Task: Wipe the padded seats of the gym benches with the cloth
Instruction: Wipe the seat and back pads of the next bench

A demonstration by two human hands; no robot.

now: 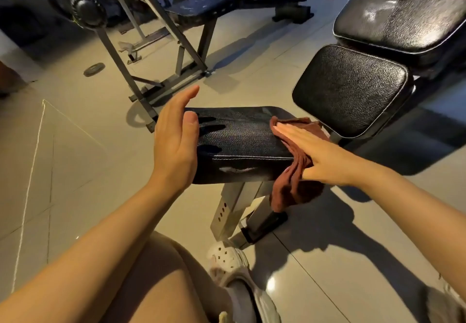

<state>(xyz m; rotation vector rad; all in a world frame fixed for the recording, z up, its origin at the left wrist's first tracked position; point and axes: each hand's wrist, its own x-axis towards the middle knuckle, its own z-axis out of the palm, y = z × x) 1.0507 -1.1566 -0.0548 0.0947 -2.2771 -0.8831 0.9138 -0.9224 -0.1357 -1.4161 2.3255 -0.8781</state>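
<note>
The fingers (pixel 290 131) of the right hand (pixel 320 154) are lying straight and together, pressing flat on a reddish-brown cloth (pixel 295 171) at the right end of a black padded seat (pixel 242 141). The cloth is draping over that end of the seat, its loose lower part hanging down beside the grey metal post (pixel 227 211) under the seat. The left hand (pixel 174 146) is hovering open at the seat's left end, fingers straight and raised, thumb near the pad's edge, holding nothing; whether it is touching the pad cannot be told. A second black pad (pixel 350 91) is standing tilted just beyond the cloth, with a larger back pad (pixel 403 12) above it. Another bench (pixel 201 7) is standing well apart on the tiled floor (pixel 75 171). A white shoe (pixel 234 264) is showing below the seat.
</note>
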